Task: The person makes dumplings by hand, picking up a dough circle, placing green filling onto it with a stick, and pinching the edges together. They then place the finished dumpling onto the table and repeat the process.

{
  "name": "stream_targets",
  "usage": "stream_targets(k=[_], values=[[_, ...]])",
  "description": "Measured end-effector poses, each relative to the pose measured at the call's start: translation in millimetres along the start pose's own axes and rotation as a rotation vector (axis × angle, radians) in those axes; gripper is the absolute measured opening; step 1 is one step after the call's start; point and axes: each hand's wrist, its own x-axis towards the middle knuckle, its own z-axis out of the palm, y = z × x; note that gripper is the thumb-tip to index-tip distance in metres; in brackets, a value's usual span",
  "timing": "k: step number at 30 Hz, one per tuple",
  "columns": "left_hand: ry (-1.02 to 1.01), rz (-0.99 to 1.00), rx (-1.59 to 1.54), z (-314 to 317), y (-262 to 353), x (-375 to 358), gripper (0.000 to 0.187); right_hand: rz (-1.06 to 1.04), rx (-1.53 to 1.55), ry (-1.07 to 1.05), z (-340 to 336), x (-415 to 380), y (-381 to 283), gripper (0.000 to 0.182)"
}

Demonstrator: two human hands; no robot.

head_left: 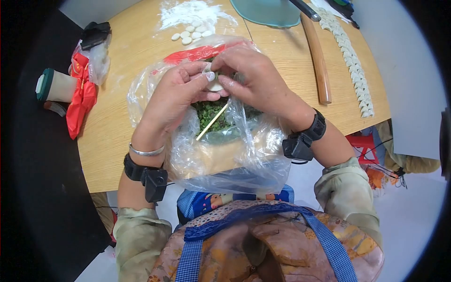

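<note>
My left hand [181, 89] and my right hand [253, 80] meet over an open plastic bag. Between their fingertips is a small white dumpling [214, 86], its wrapper pinched by both hands and partly hidden by the fingers. Chopped green filling [209, 113] lies in the clear plastic bag [188, 152] right below. A light chopstick [211, 123] rests slantwise on the filling. Beyond the hands, several flattened dough pieces [196, 35] sit beside scattered white flour [188, 14].
A long line of folded dumplings [354, 66] runs down the table's right side. Left of it lies a wooden rolling pin [317, 61], near a rounded teal item [268, 13]. At the left edge are a green-lidded cup [56, 85] and a red bag [81, 96].
</note>
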Motion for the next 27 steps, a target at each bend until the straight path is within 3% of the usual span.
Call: stream_targets(k=[2,6,14,17,27], values=[[0.022,0.016,0.015,1.2,-0.3,0.6,0.029,0.119,0.095,-0.025,-0.5,0.3,-4.1,0.026],[0.063,0.054,0.019,1.3,1.2,2.0,0.029,0.14,0.14,0.01,-1.7,0.5,-5.4,0.032],[0.052,0.037,0.056,0.9,1.4,0.5,0.031,0.036,0.037,0.009,-1.9,0.8,-0.7,0.015],[0.058,0.036,0.037,0.3,1.1,0.4,0.029,-0.04,-0.027,0.042,-0.3,1.3,1.8,0.014],[0.063,0.035,-0.04,3.0,5.2,0.9,0.029,-0.014,-0.029,0.043,-0.8,1.4,3.0,0.013]])
